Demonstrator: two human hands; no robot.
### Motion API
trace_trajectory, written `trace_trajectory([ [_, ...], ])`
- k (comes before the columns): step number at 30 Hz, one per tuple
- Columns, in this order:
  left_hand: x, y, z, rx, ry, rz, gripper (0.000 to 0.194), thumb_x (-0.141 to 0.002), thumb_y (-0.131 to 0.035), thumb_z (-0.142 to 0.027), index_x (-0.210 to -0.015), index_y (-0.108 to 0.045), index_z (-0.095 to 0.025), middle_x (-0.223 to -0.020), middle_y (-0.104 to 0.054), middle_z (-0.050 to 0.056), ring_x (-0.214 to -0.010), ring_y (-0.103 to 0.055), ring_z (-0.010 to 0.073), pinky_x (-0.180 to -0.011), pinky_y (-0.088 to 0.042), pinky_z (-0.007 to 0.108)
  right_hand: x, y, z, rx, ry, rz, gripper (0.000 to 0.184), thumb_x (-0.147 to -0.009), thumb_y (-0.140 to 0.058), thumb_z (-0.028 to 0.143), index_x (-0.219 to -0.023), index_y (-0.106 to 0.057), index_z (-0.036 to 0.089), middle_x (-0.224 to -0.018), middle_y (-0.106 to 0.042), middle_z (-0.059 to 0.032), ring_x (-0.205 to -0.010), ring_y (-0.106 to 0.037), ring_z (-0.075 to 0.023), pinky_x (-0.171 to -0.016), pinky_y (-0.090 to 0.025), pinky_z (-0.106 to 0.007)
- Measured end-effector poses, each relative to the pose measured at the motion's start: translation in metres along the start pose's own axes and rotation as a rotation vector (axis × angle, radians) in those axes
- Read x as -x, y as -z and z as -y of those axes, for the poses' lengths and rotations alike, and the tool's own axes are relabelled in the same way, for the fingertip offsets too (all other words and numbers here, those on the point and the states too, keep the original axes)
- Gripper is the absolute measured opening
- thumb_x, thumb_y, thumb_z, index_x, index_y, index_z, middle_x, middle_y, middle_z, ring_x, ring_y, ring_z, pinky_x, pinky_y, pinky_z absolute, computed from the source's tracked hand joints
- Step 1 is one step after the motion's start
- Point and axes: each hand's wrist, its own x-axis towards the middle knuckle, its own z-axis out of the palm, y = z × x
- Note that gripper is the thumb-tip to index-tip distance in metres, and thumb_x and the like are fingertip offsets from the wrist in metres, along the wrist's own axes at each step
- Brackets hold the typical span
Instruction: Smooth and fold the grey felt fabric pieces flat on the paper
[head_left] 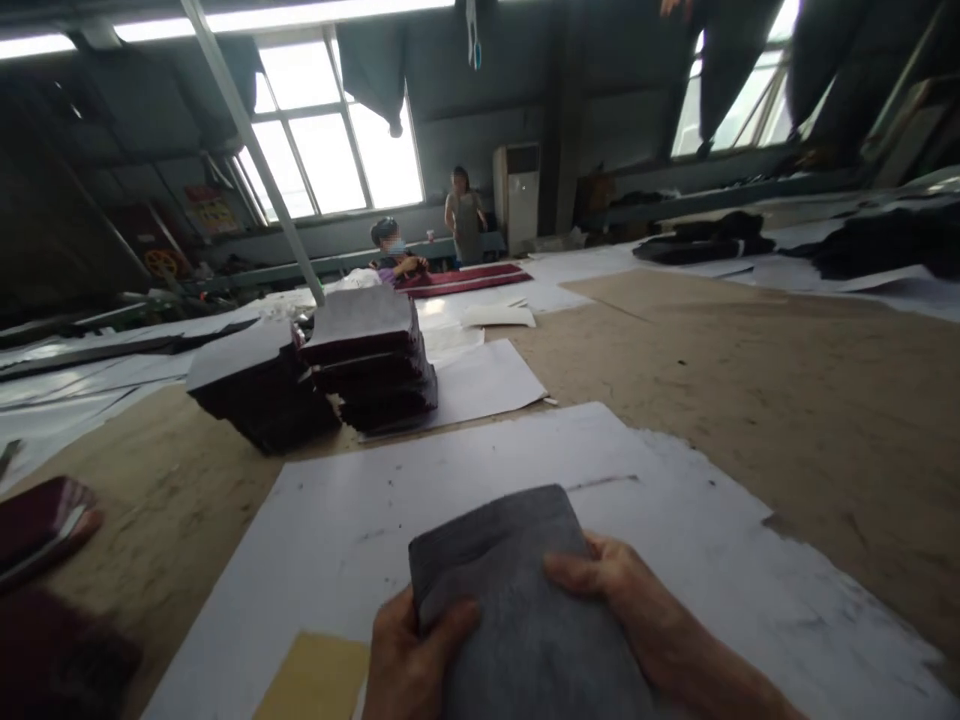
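Observation:
A stack of grey fabric pieces [525, 620] is held up at the bottom middle, its layered edges showing at the top left. My left hand [420, 650] grips its left side, thumb lying across the top face. On the right side my right hand [622, 590] clasps the same stack, thumb also on top; the fingers beneath are hidden. Under the hands a large white paper sheet [360, 540] covers the table, with a yellow piece of paper or card [315, 675] by my left wrist.
Two tall piles of dark cut pieces, a left pile [255, 390] and a right pile [375, 350], stand beyond the sheet. Maroon bundles [45, 520] lie at the left. Dark cloth [697, 240] rests at the far right. Two people are at the far side; a pole [255, 150] rises behind the piles.

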Motion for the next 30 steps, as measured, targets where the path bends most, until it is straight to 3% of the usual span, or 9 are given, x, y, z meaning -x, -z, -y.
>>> trace_trajectory([
  [3, 0.002, 0.005, 0.0, -0.048, -0.098, -0.007, 0.022, -0.057, -0.076, -0.031, -0.072, -0.071, -0.015, -0.068, -0.069, 0.003, -0.069, -0.06, 0.0204, -0.063, -0.047, 0.025, 0.002, -0.001, -0.005, 0.143, 0.07, -0.107, 0.022, -0.061, -0.071, 0.028, -0.079, -0.067, 0.016, -0.07, -0.068, -0.0052, -0.061, -0.062, -0.02, -0.06, -0.05, -0.031],
  [8, 0.001, 0.006, -0.004, 0.474, 0.18, 0.227, 0.025, -0.06, -0.072, -0.025, -0.081, -0.069, -0.013, -0.075, -0.069, 0.006, -0.066, -0.061, 0.0199, -0.062, -0.048, 0.029, 0.011, -0.001, -0.015, 0.65, 0.708, -0.226, 0.024, -0.061, -0.072, 0.021, -0.085, -0.072, 0.023, -0.087, -0.07, -0.0017, -0.084, -0.063, -0.0229, -0.078, -0.048, -0.029],
  [10, 0.0, 0.006, -0.005, 0.567, 0.261, 0.266, 0.028, -0.059, -0.073, -0.024, -0.084, -0.068, -0.012, -0.076, -0.069, 0.008, -0.067, -0.062, 0.0207, -0.064, -0.048, 0.031, 0.009, 0.0, -0.013, 0.584, 0.611, -0.25, 0.024, -0.062, -0.072, 0.023, -0.086, -0.072, 0.022, -0.081, -0.07, -0.0014, -0.077, -0.063, -0.0221, -0.073, -0.049, -0.03],
  [12, -0.001, 0.005, -0.004, 0.48, 0.286, 0.203, 0.026, -0.058, -0.074, -0.024, -0.081, -0.068, -0.012, -0.072, -0.069, 0.007, -0.063, -0.061, 0.0195, -0.062, -0.048, 0.031, 0.005, 0.001, -0.008, 0.364, 0.288, -0.213, 0.026, -0.061, -0.073, 0.026, -0.086, -0.07, 0.019, -0.073, -0.069, -0.0025, -0.066, -0.064, -0.0212, -0.063, -0.051, -0.031],
  [16, -0.003, 0.006, 0.001, 0.215, 0.092, 0.103, 0.02, -0.058, -0.075, -0.023, -0.074, -0.069, -0.013, -0.069, -0.067, 0.002, -0.063, -0.058, 0.0157, -0.062, -0.046, 0.025, 0.003, 0.002, -0.002, -0.01, -0.137, 0.007, 0.028, -0.061, -0.072, 0.027, -0.084, -0.067, 0.012, -0.075, -0.069, -0.0101, -0.064, -0.064, -0.0226, -0.065, -0.052, -0.038],
  [18, -0.002, 0.008, 0.002, 0.202, 0.032, 0.11, 0.019, -0.058, -0.076, -0.022, -0.074, -0.07, -0.013, -0.071, -0.068, 0.001, -0.066, -0.058, 0.0152, -0.064, -0.045, 0.024, 0.006, 0.002, -0.003, 0.084, -0.023, -0.048, 0.024, -0.061, -0.072, 0.03, -0.077, -0.068, 0.013, -0.074, -0.069, -0.0092, -0.064, -0.064, -0.0227, -0.065, -0.052, -0.038],
  [24, 0.001, 0.008, -0.006, 0.535, 0.179, 0.236, 0.027, -0.055, -0.074, -0.021, -0.081, -0.07, -0.014, -0.073, -0.07, 0.005, -0.067, -0.063, 0.0199, -0.064, -0.048, 0.029, 0.016, 0.002, -0.013, 0.744, 0.741, -0.241, 0.025, -0.061, -0.072, 0.023, -0.086, -0.072, 0.027, -0.085, -0.07, -0.002, -0.079, -0.064, -0.024, -0.074, -0.05, -0.032],
  [27, -0.001, 0.008, -0.007, 0.495, 0.187, 0.199, 0.024, -0.057, -0.075, -0.025, -0.076, -0.069, -0.012, -0.068, -0.069, 0.005, -0.062, -0.062, 0.0182, -0.06, -0.048, 0.027, 0.013, 0.002, -0.013, 0.72, 0.636, -0.207, 0.022, -0.064, -0.07, 0.026, -0.085, -0.072, 0.024, -0.077, -0.069, -0.001, -0.068, -0.063, -0.0211, -0.066, -0.051, -0.03],
  [30, -0.002, 0.007, -0.005, 0.379, 0.184, 0.153, 0.023, -0.061, -0.074, -0.027, -0.077, -0.069, -0.012, -0.069, -0.069, 0.005, -0.058, -0.061, 0.016, -0.057, -0.048, 0.027, 0.011, 0.001, -0.01, 0.436, 0.275, -0.162, 0.026, -0.06, -0.073, 0.032, -0.081, -0.07, 0.018, -0.067, -0.067, -0.0009, -0.058, -0.061, -0.0185, -0.054, -0.05, -0.028],
])
